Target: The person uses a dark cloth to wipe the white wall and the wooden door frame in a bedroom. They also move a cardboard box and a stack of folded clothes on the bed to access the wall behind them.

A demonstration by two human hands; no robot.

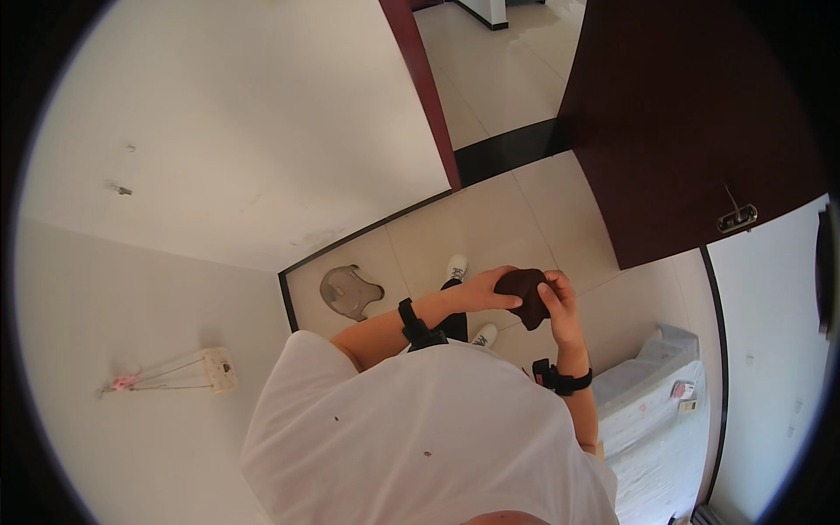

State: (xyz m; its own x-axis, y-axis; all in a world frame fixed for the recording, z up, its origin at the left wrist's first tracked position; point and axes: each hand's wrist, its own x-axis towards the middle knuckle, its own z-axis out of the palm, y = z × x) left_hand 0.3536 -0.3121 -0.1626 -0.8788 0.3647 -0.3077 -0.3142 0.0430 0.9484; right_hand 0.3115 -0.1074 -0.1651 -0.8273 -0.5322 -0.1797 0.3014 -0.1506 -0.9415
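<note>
A bunched piece of dark brown cloth point(525, 298) is held up in front of my body, over the tiled floor. My left hand point(489, 289) grips it from the left, with the thumb lying across its near side. On the other side, my right hand point(561, 302) pinches it between thumb and curled fingers. What the cloth is cannot be made out in its folded state. Both wrists wear black straps with small devices: the left strap point(420, 325) and the right strap point(564, 379).
A translucent grey plastic stool point(352, 292) is on the floor at left. A small cream chain-strap bag point(218, 370) hangs on the wall. Ahead, a dark red-brown door point(682, 125) stands open beside a black threshold point(512, 151). Plastic sheeting point(650, 420) covers something bulky at right.
</note>
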